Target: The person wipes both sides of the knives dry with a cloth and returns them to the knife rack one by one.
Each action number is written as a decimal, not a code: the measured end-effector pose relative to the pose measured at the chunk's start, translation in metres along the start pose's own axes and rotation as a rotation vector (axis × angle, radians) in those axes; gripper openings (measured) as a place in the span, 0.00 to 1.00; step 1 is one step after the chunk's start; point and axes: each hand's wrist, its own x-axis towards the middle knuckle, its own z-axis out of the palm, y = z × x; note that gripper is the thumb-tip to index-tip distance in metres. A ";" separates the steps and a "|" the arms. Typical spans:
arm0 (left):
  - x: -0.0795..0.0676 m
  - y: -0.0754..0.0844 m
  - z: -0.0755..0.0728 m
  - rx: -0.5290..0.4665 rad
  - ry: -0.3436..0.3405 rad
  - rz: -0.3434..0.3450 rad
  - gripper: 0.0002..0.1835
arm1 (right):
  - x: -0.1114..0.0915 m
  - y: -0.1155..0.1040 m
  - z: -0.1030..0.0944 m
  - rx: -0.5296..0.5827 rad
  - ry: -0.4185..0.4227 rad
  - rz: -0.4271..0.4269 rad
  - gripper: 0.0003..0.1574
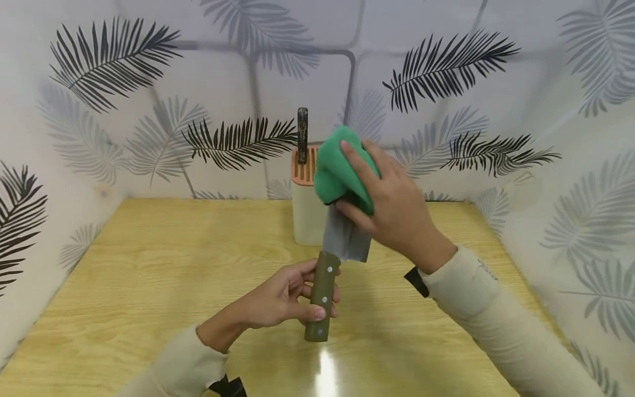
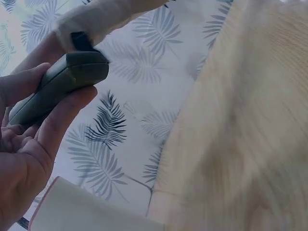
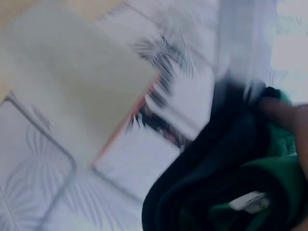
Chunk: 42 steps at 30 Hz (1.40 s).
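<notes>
Clasping the safer handle (image 1: 323, 284), the left grip (image 1: 278, 298) is steadying a likely hefty, stiff knife (image 1: 338, 231); the right grip (image 1: 401, 205) is clutching soft cloth (image 1: 341, 166)

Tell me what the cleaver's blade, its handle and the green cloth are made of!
Blade: probably steel, grey with soft sheen. Handle: smooth, evenly olive, maybe plastic or painted wood. Green cloth: soft-looking fabric, perhaps microfibre, with plump folds.

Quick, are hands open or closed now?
Left hand: closed, holding the olive-green riveted handle of a wide knife.
Right hand: closed, holding a folded green cloth against the grey metal blade.
</notes>
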 end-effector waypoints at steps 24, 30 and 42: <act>0.005 0.007 -0.003 0.044 0.123 0.067 0.33 | -0.007 -0.018 0.019 -0.014 0.068 -0.103 0.39; 0.004 0.003 -0.003 -0.003 0.142 0.071 0.34 | -0.021 -0.021 0.019 -0.021 -0.005 -0.120 0.41; 0.004 -0.015 0.013 -0.066 0.003 0.144 0.36 | 0.003 0.026 0.006 -0.086 0.153 0.010 0.35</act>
